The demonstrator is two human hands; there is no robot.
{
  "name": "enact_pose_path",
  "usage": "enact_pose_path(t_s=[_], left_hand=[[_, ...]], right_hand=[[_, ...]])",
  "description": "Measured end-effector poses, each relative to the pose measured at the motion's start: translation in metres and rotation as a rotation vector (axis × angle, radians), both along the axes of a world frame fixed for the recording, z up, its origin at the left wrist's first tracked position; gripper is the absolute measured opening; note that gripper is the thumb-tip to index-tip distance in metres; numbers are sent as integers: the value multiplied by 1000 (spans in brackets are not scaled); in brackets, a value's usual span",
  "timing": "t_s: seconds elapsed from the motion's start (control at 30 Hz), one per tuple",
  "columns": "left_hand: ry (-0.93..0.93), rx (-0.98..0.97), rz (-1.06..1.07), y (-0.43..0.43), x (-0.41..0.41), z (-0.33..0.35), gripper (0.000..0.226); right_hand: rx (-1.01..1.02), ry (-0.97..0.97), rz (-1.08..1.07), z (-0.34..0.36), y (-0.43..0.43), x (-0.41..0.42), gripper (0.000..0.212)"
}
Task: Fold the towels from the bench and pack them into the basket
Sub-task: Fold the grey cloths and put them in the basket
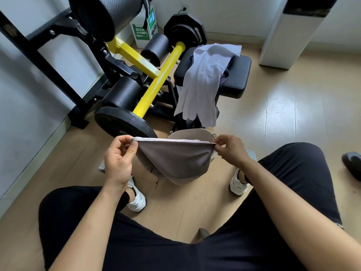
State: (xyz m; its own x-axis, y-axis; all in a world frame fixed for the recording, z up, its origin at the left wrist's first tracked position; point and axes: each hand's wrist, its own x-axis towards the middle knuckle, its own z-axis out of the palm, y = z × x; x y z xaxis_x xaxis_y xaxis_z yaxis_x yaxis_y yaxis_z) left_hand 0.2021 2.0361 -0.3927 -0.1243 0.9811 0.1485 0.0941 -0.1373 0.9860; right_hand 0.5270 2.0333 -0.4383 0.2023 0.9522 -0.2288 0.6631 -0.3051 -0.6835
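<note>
A grey towel [173, 163] hangs between my two hands above the floor, its top edge stretched level. My left hand [119, 155] pinches its left corner and my right hand [231, 148] pinches its right corner. Just behind the towel stands a beige fabric basket [189, 133], mostly hidden by the cloth. On the black padded bench [238, 75] lies a white towel [203, 83], draped over the front edge and hanging down. A darker cloth [224, 77] peeks out beneath it.
A yellow and black weight machine [154, 79] with plates and roller pads stands left of the bench. A white pillar [289, 36] rises at the back right. My knees and white shoes flank the wooden floor; a dark shoe [351, 163] sits far right.
</note>
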Motion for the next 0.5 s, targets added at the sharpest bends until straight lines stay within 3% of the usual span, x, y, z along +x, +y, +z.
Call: enact_pose_path(t_s=[0.1,0.17,0.3,0.5], left_hand=[[-9,-2,-7,1,-1,-3,22],[-32,-12,-3,3,-3,-5,25],[-64,-42,3,6,-8,-8,29],[-105,-73,23,10,-16,-12,27]], right_hand=[[-73,436,-155,5,-3,-2,14],[-51,601,-201,10,-4,-2,14],[50,732,-241,17,-4,-2,13],[100,713,-214,15,-4,2,10]])
